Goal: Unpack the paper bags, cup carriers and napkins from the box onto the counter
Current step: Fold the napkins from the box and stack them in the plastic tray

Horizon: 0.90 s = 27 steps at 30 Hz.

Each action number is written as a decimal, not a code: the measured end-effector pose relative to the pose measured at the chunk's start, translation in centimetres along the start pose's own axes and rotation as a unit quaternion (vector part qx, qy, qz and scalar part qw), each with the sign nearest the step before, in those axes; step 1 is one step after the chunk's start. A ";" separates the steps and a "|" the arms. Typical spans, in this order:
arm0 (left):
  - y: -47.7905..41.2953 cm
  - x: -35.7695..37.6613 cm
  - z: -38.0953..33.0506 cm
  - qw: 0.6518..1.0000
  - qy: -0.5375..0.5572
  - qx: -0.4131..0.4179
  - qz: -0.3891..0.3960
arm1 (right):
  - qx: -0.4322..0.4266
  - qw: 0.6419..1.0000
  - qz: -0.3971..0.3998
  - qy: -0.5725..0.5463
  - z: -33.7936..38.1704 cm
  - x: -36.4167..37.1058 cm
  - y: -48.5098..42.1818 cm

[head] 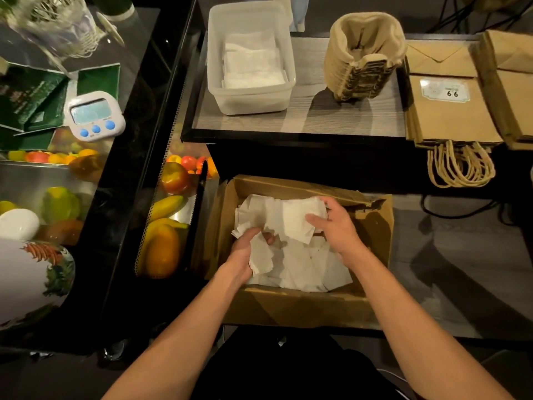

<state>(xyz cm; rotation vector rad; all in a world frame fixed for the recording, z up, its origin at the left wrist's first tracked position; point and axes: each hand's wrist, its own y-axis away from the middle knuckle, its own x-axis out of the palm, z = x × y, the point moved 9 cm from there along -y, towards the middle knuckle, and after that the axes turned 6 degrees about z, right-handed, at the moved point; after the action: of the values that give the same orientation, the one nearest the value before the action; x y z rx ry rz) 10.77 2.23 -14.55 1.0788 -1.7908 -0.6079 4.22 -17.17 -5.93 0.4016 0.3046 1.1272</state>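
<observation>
An open cardboard box (375, 226) sits low in front of me, holding a loose heap of white napkins (300, 264). My left hand (248, 249) grips a bunch of napinks at the heap's left side. My right hand (334, 226) pinches several napkins at the upper right of the heap. On the counter (311, 119) behind the box stand a clear plastic tub (227, 90) with white napkins inside, a stack of brown cup carriers (363, 56), and flat brown paper bags (450, 111) with their handles hanging over the edge.
A glass display case with fruit (170, 203) borders the box on the left. A white timer (93, 115) and green packets (31, 99) lie on the dark top at far left. Black cables (461, 209) run on the floor at right.
</observation>
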 end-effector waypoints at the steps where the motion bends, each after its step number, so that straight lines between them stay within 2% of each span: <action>1: 0.0 0.5 0.0 0.999 0.033 0.005 0.018 | 0.023 0.996 0.001 -0.085 -0.6 0.0 -0.2; 3: 0.2 1.5 0.0 0.996 0.066 0.007 0.054 | 0.058 0.966 0.000 -0.253 -1.5 0.6 -0.1; 4: 0.4 2.1 0.1 0.994 0.077 0.006 0.076 | 0.071 0.947 0.004 -0.314 -1.6 1.2 0.3; 5: 0.8 2.7 0.2 0.992 0.080 0.000 0.099 | 0.087 0.940 0.008 -0.330 -2.0 1.8 0.5; 11: 2.2 4.5 0.3 0.993 0.004 -0.017 0.116 | 0.190 0.959 -0.065 -0.199 -6.5 3.2 2.1; 13: 1.9 3.7 0.3 0.997 -0.046 -0.008 0.067 | 0.159 0.981 -0.061 -0.091 -5.9 2.7 2.2; 15: 1.5 3.1 0.0 0.996 -0.083 0.013 0.043 | 0.086 0.995 -0.044 0.038 -4.2 2.1 2.1; 17: 1.4 3.2 -0.4 0.990 -0.131 0.040 0.043 | 0.024 0.994 -0.024 0.105 -2.7 1.9 2.0; 20: 1.9 4.0 -0.5 0.988 -0.137 0.039 0.053 | 0.019 0.984 0.016 0.175 -2.4 2.3 1.5; 22: 2.4 4.8 -0.2 0.992 -0.084 0.015 0.089 | 0.016 0.986 -0.004 0.165 -2.5 2.0 0.9; 24: 2.5 4.9 -0.1 0.992 -0.062 0.006 0.108 | 0.035 0.993 -0.027 0.105 -2.9 1.7 0.6; 27: 2.5 4.3 0.2 0.993 -0.077 0.012 0.085 | 0.072 0.997 -0.021 0.026 -4.2 2.0 0.5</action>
<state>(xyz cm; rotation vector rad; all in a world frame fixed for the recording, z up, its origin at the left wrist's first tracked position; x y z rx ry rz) 8.78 -0.32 -10.71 0.9050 -2.0045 -0.5802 2.81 -14.54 -9.56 0.4921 0.4403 1.0791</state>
